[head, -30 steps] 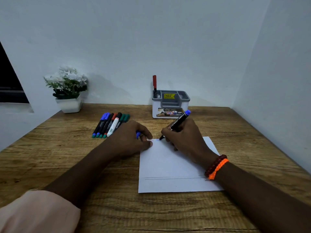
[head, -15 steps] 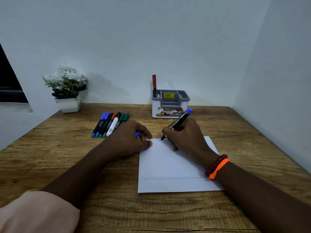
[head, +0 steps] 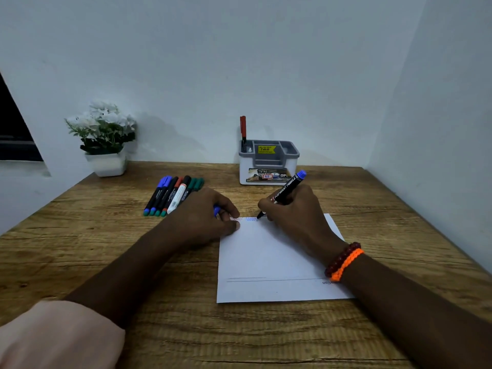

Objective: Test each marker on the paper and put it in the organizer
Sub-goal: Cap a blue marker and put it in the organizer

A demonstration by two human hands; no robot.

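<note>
On the wooden desk (head: 106,262), a white sheet of paper (head: 266,262) lies before the person, with a red squiggle (head: 236,219) and a blue squiggle (head: 250,219) side by side along its far edge. The right hand (head: 295,214) grips a black permanent marker (head: 286,191), its blue end pointing to 1 o'clock and its tip touching the paper at the blue squiggle's right end. The left hand (head: 205,217) is curled around a blue cap (head: 217,211) and rests on the paper's far-left corner. At 10 o'clock from the paper lies a row of capped markers (head: 173,195), side by side. At 12 o'clock stands the grey-and-white organizer (head: 269,162), a red marker (head: 243,133) upright in its left compartment. A potted white-flowered plant (head: 103,137) sits at the desk's far-left corner.
</note>
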